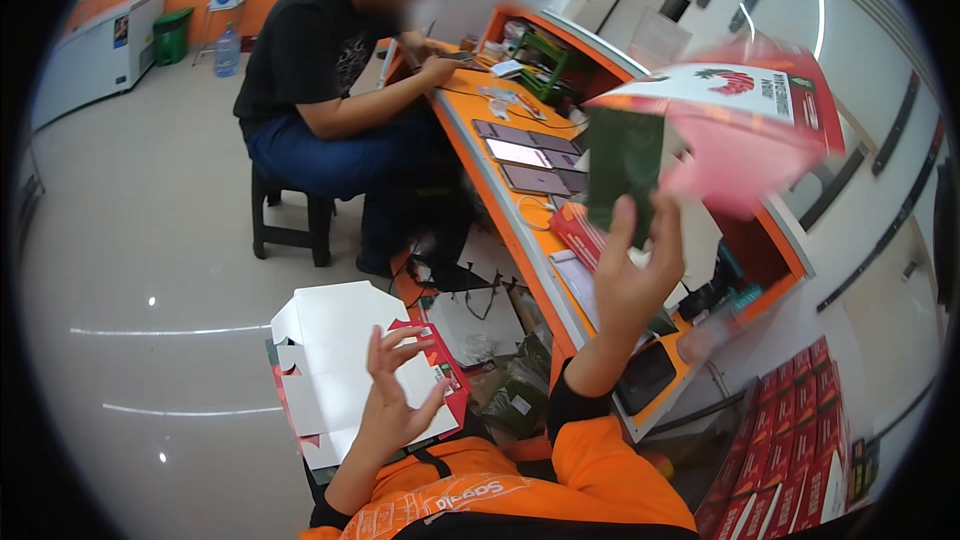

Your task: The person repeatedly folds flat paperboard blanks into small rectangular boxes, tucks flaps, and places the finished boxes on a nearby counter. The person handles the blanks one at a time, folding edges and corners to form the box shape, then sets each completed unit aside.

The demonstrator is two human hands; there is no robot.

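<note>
The box (740,130), red, white and pink and blurred, is up at about two o'clock above the orange counter (500,210), with a dark green card (622,165) hanging under its left end. The right hand (635,275) is raised under them, thumb and fingers stretched upward and spread; the fingertips reach the card's lower edge, but whether they pinch it cannot be told, as the blur hides the contact. The raised forearm comes up steeply from the orange sleeve at six o'clock, so the box sits high and tilted, probably to bring its open side into view.

The left hand (400,395) is low at seven o'clock, palm turned inward, fingers apart and curled, gripping nothing. It hovers just over a flat white carton blank (335,340) with red edges that lies across the lap, near enough to steady it.

Outward, at five o'clock, rows of red boxes (790,450) stand packed together. Along the counter toward twelve o'clock lie several dark tablets (535,155) side by side. A seated person (320,90) in a black shirt works at the counter's far end on a black stool (290,215).
</note>
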